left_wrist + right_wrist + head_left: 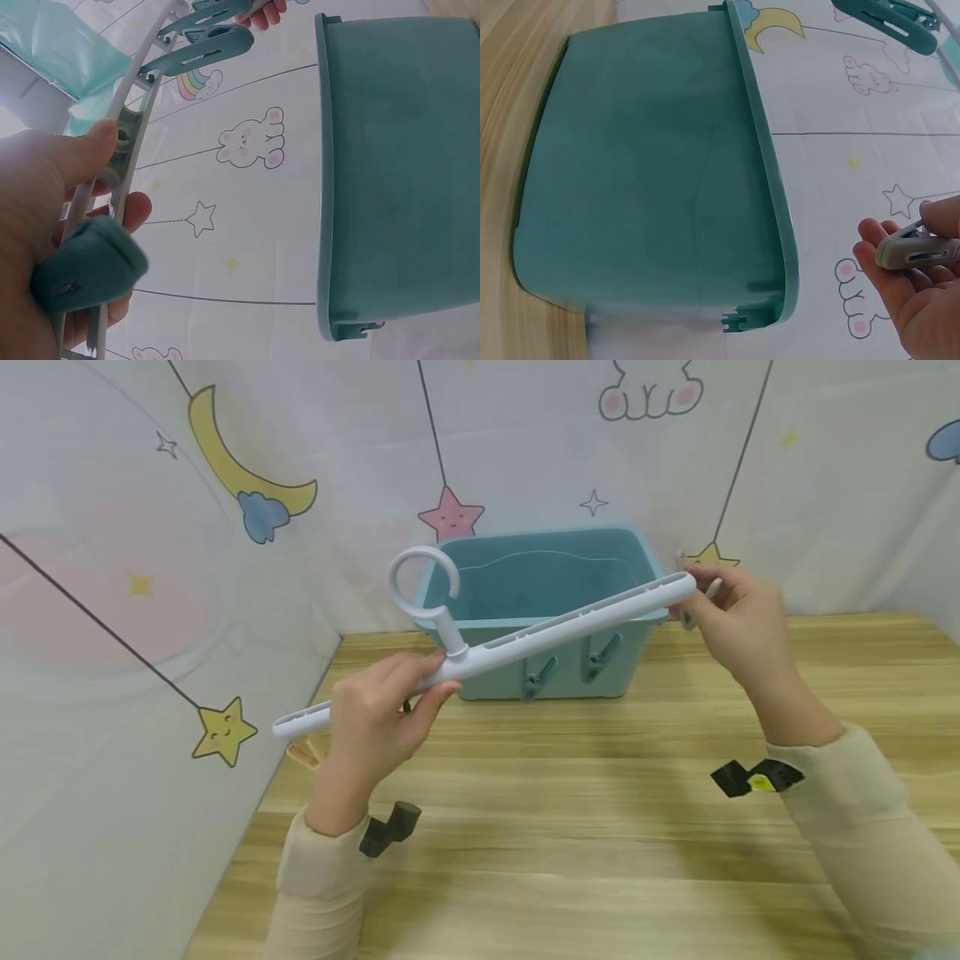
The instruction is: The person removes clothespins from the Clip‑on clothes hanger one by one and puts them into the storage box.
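A white hanger bar (pixel 525 639) with a ring hook (pixel 422 581) is held slanting above the table. My left hand (pixel 438 675) grips it just left of the hook, thumb (pixel 97 150) on one side and fingers on the other. Two teal pegs (pixel 540 677) hang under the bar's middle; another teal peg (pixel 86 266) sits by my left palm. At the bar's raised right end my right hand (pixel 697 593) pinches a pale peg (pixel 915 251) between thumb and fingers. Behind the bar stands a teal bin (pixel 540 577).
The bin (pixel 652 180) rests on a wooden table (pixel 570 827) against a cartoon-printed backdrop (pixel 112 568) that closes in the left and rear sides. A beige peg (pixel 303 752) lies at the table's left edge under the bar's low end.
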Demonstrator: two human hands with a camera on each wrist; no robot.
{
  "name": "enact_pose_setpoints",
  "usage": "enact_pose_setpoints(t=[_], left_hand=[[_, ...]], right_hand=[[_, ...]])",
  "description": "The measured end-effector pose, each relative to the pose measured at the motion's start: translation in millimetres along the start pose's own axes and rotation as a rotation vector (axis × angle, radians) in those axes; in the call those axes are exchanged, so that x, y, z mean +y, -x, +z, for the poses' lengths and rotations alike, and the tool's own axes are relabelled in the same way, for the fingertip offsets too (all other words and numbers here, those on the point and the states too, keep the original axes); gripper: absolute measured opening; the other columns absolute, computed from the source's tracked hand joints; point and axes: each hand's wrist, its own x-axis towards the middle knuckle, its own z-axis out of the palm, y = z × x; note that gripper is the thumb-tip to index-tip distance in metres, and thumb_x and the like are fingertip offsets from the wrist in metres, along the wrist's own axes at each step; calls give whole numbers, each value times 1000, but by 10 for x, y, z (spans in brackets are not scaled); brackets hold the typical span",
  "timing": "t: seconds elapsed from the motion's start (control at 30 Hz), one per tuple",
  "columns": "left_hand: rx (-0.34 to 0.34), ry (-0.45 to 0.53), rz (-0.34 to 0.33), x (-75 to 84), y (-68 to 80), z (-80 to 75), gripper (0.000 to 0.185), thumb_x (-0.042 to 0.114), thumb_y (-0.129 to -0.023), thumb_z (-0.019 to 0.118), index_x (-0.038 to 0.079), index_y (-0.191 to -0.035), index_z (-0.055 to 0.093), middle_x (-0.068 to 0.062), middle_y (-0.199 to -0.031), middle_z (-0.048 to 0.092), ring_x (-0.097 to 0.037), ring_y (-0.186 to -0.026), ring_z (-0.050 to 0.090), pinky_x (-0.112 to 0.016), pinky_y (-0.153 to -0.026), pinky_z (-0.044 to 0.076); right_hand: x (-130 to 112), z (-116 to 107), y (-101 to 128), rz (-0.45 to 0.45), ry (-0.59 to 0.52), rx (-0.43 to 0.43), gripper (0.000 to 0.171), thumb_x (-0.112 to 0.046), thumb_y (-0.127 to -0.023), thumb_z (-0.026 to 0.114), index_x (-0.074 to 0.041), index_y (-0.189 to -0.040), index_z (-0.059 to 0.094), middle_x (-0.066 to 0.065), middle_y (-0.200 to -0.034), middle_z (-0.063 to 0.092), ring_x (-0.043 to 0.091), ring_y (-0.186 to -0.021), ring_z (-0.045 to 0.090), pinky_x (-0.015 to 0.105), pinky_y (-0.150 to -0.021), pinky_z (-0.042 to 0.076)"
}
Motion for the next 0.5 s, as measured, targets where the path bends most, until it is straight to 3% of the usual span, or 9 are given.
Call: enact_pose_setpoints(t=[0.17,0.23,0.37,0.5], left_hand=[[-10,-8,-6,9,-1,-16,41,39,-96,58,0,-97,69,-12,-81,72,-20,-60,66,-28,-44,45],[-14,-9,-9,13,-1,-23,41,39,-96,58,0,-97,70,-11,-81,72,-20,-60,66,-29,-45,45],[-18,-2,-10,15,-2,-26,40,39,-96,58,1,-96,70,-10,-81,72,-20,-60,67,-29,-45,46],[-21,2,-7,11,-2,-22,39,39,-96,58,2,-95,70,-9,-81,72,-18,-58,66,-28,-44,44]], right_hand=[[-44,27,-141,46,-27,-37,43,-32,-93,64,-4,-125,63,-8,-84,54,12,-66,41,18,-51,35],[-58,41,-192,68,-60,-57,48,-36,-91,66,-3,-125,62,-14,-83,59,12,-70,45,19,-53,36],[-91,79,-258,70,-97,-91,52,-38,-91,66,-1,-126,59,-21,-79,65,3,-74,57,16,-55,41],[-112,127,-303,62,-145,-122,49,-32,-92,66,1,-127,57,-21,-79,67,-5,-74,64,14,-56,47]])
